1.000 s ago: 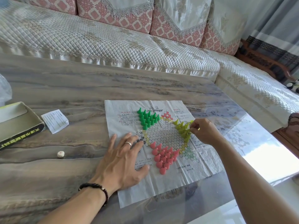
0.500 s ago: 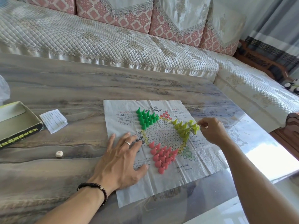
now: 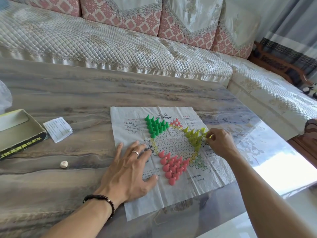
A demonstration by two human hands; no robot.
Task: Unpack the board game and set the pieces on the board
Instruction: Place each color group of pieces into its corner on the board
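**Yellow corner in hand, paper board pinned flat**

Thin white paper game board (image 3: 171, 191) spread at centre frame on the grey-brown marbled table (image 3: 68, 93), printed hexagon grid in its middle. Left hand (image 3: 128, 170) flat on the board's left edge, fingers straight and spread, silver ring on one finger, dark beaded bracelet (image 3: 101, 200) at the wrist. Right hand (image 3: 220, 143) at the board's right side, fingertips curled and pinching one small yellow-green plastic pawn (image 3: 208, 135) at the edge of the yellow-green pawn cluster (image 3: 194, 136). Dark green pawn cluster (image 3: 155, 125) standing in the upper-left corner of the grid; pink pawn cluster (image 3: 172, 166) in the lower part, just right of the left thumb. Left of frame: open cardboard box tray (image 3: 18, 133), folded white leaflet (image 3: 57, 128) beside it, small pale die (image 3: 64, 164) lower down. Quilted cream sofa (image 3: 103, 43) across the top.
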